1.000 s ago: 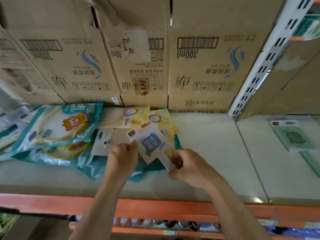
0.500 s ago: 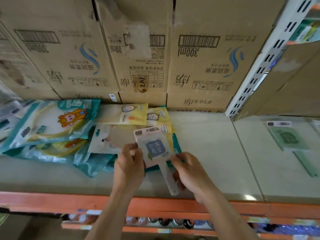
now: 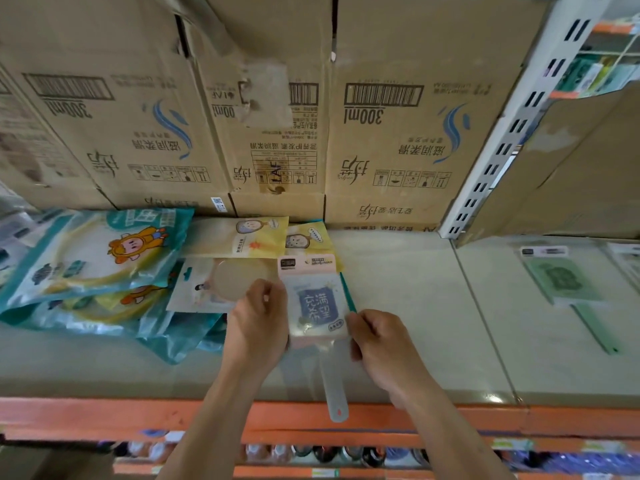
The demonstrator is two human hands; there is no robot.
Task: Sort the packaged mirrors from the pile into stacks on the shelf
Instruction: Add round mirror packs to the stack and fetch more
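A packaged hand mirror (image 3: pixel 314 303), pale pink with a blue square label and a long grey handle, is held above the shelf's front. My left hand (image 3: pixel 258 327) pinches its left edge and my right hand (image 3: pixel 379 344) grips its right edge. Behind it lies the pile: a round mirror in a clear pack (image 3: pixel 221 284) and two yellow-carded packs (image 3: pixel 242 237). A green packaged hand mirror (image 3: pixel 562 280) lies alone on the right shelf section.
Teal plastic bags with a cartoon figure (image 3: pixel 93 258) are heaped at the left. Cardboard boxes (image 3: pixel 388 133) wall off the back. A white slotted upright (image 3: pixel 498 150) divides the shelf (image 3: pixel 408 306). An orange rail (image 3: pixel 104 415) runs along its front edge.
Both hands have drawn the pink mirror out of the pile toward the shelf front and turned it upright, so its whole handle now shows over the orange rail.
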